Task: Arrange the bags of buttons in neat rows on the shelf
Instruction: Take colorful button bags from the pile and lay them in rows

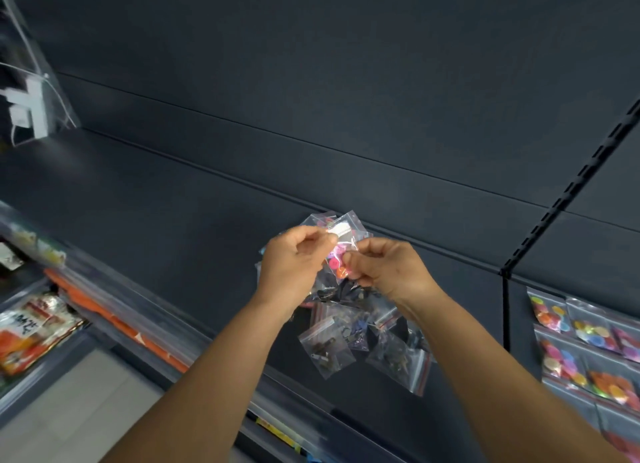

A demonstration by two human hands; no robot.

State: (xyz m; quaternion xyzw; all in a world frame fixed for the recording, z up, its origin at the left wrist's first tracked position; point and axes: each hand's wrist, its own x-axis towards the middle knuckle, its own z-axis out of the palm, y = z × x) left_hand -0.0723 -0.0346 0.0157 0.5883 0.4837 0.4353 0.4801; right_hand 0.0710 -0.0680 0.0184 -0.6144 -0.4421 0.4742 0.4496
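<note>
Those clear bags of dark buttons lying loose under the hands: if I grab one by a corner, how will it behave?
The dark-button bags look like thin creased film, so one would probably sag, its buttons sliding to the low end. The glossy plastic may slip from a light pinch. They overlap in a heap on the shelf, so lifting one could drag its neighbours.

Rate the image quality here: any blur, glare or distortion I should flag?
Head view: motion blur smears the left edge, the red snack packet and price rail; wide-angle bending curves the dark shelf lines; soft glare on the clear button bags; both hands, left hand and right hand, stay fairly sharp.
</note>
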